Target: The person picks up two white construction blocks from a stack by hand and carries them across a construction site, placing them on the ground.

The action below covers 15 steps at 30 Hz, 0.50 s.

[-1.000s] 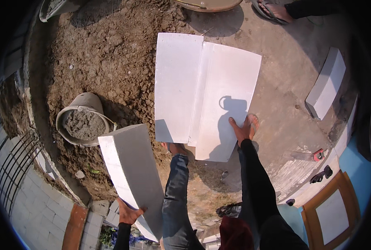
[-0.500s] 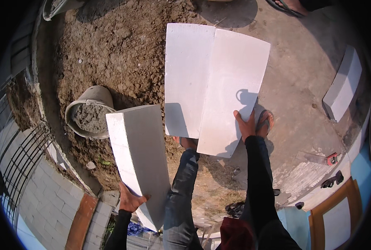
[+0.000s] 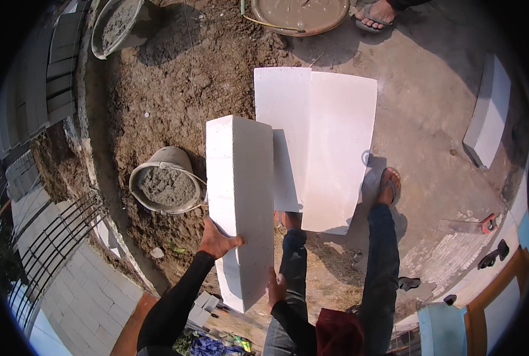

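A long white lightweight concrete block [image 3: 249, 196] stands on end in front of me, left of centre. My left hand [image 3: 219, 240] grips its left side, with the thumb across the near corner. Against its lower right side my right hand [image 3: 276, 288] is closed; its fingers are partly hidden behind the block. Beyond lie two more white blocks side by side, the left one [image 3: 282, 89] partly covered by the held block and the right one [image 3: 339, 148] fully in sight. Neither hand touches these two.
Left of the held block a bucket [image 3: 166, 187] of grey mortar sits on rough soil. Another mortar bucket [image 3: 122, 26] and a basin [image 3: 300, 15] are at the far side. Another person's sandalled foot [image 3: 376, 16] stands nearby. To the right are a white block [image 3: 490, 113] and a handsaw [image 3: 463, 226].
My right hand has left the right-hand flat block and come onto the upright block. That block has moved right and away from me in my left hand. The view has shifted.
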### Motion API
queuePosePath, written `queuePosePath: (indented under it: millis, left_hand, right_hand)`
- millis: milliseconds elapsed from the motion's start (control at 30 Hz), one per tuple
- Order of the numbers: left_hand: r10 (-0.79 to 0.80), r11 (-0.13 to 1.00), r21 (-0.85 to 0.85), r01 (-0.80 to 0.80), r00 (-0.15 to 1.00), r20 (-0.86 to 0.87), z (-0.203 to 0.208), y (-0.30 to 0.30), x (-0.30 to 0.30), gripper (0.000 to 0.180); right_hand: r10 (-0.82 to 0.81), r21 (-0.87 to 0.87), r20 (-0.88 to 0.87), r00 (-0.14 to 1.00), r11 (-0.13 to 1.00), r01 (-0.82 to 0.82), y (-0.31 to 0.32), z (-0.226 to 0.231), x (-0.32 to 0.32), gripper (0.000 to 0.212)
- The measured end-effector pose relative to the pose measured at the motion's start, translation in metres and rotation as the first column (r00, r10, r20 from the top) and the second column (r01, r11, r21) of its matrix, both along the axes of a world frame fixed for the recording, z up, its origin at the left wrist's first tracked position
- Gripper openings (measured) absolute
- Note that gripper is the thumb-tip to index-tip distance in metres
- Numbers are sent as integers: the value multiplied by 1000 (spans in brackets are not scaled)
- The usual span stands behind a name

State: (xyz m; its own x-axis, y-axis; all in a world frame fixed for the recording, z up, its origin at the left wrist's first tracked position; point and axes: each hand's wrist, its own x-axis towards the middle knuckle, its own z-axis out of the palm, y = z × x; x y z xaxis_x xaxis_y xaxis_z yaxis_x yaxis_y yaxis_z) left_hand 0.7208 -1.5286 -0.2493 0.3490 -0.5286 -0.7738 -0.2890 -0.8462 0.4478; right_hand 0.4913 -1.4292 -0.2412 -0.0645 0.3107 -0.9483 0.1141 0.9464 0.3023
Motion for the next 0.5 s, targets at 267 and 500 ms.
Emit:
queuePosePath:
  millis: [267, 500]
  left_hand:
    - [-23, 981, -192, -12, 983, -183, -25, -125, -10, 108]
    - [264, 937, 35, -346, 641, -720, -75, -162, -17, 94]
  right_hand:
    - [-191, -171, 61, 980, 965, 199, -141, -87, -67, 85]
    - [499, -132, -854, 145, 60, -989, -300, -283, -271, 52]
